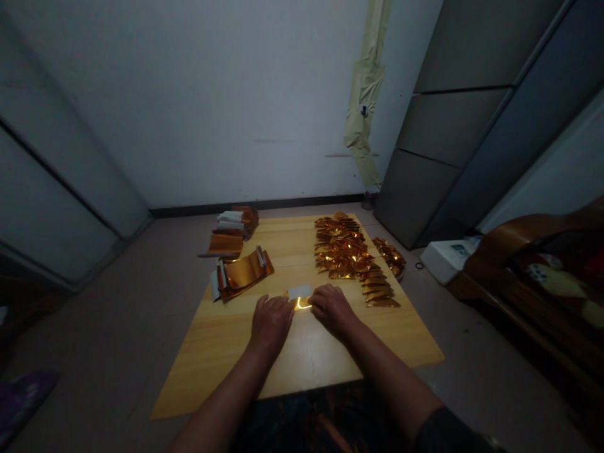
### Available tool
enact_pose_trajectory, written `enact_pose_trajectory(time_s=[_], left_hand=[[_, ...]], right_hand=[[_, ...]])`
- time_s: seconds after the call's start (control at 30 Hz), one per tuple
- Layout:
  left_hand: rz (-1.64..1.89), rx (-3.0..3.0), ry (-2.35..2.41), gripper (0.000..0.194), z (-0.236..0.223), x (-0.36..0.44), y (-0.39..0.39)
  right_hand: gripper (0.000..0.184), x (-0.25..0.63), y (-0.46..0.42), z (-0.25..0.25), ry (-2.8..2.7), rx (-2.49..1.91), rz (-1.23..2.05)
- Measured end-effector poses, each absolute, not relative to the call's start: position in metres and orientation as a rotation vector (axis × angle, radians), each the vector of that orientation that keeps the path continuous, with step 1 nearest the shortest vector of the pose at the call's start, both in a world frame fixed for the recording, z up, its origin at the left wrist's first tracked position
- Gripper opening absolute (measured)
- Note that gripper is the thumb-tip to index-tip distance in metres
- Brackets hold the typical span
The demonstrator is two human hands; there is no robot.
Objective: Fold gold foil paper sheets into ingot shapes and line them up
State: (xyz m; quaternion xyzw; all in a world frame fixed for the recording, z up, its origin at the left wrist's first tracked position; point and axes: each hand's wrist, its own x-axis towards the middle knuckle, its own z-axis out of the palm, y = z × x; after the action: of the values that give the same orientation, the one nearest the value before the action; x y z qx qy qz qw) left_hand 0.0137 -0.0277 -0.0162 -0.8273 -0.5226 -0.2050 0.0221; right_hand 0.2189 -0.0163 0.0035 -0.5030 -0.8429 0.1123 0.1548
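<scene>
Both my hands rest on a low wooden table (226,352), knuckles up, pinching one small sheet of gold foil paper (301,299) between them. My left hand (270,322) grips its left edge, my right hand (331,308) its right edge, fingers curled. The sheet's white back shows at its far side and a bright gold fold glints between my thumbs. A curled stack of flat gold sheets (240,274) lies just beyond my left hand. A heap of folded gold pieces (349,251) spreads beyond my right hand.
More stacks of gold and white sheets (233,229) sit at the table's far left corner. A dark cabinet (453,138) stands at the right, a white box (443,258) on the floor beside it, and a wooden chair (533,258) further right. A white wall lies ahead.
</scene>
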Motion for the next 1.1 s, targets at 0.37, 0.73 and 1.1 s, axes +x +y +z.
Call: enact_pose_trajectory(time_s=[0.37, 0.73, 1.1], left_hand=[[-0.633, -2.565, -1.528, 0.022, -0.02, 0.011, -0.027], [-0.701, -2.516, -1.5, 0.018, -0.021, 0.012, -0.027], [-0.625, -2.513, -1.498, 0.024, -0.015, 0.015, -0.032]], right_hand=[[0.012, 0.218, -0.01, 0.013, -2.537, -1.296, 0.267], [0.02, 0.209, -0.005, 0.012, -2.64, -1.237, 0.041], [0.013, 0.215, -0.002, -0.007, -2.595, -1.099, -0.145]])
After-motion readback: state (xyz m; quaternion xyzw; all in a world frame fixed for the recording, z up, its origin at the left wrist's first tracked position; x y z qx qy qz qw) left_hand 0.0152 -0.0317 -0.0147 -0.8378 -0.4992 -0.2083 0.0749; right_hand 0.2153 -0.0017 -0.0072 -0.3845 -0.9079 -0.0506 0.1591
